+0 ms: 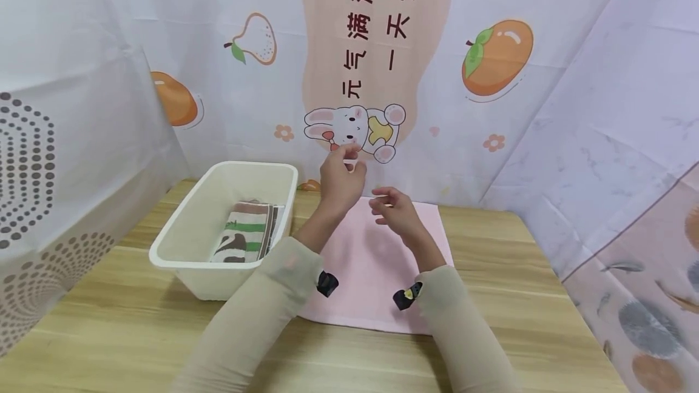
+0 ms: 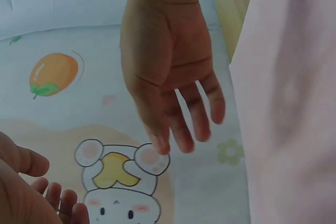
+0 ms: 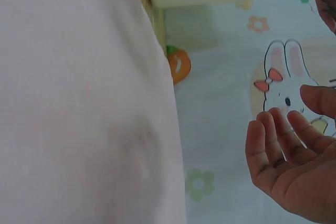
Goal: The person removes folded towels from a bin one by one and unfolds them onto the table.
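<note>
Our left hand and right hand apart in air, fingers loosely bent, gripping nothing. Below: flat rectangular pink fabric cloth on wood-grain table. We judge it light, soft, limp; best pinched at corners.

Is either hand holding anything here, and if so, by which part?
Nothing is held: the left hand and the right hand are both empty, and neither touches the pink cloth.
</note>
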Demonstrator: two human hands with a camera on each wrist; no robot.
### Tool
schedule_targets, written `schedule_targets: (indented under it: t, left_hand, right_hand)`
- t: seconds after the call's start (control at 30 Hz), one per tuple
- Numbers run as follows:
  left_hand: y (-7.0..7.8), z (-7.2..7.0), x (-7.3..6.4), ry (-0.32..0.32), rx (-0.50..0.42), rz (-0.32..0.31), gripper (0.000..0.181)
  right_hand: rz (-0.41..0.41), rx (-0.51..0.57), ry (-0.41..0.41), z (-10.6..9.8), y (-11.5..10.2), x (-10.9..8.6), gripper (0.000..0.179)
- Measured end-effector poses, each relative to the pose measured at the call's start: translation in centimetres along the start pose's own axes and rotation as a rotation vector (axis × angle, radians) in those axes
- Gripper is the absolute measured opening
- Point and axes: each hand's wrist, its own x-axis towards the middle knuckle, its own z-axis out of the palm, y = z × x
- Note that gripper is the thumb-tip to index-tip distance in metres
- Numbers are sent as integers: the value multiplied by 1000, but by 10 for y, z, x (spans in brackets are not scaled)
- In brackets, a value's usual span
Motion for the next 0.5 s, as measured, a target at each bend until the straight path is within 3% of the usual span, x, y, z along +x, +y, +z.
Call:
schedule_targets:
  t: [0.2, 0.5]
  left_hand:
    - [13, -17, -2, 3, 33, 86, 33]
    - [19, -42, 1, -15, 96, 160, 34]
  right_hand:
    - [-39, 32, -47, 27, -7, -4, 36]
    - [-63, 77, -129, 56, -21, -9, 35]
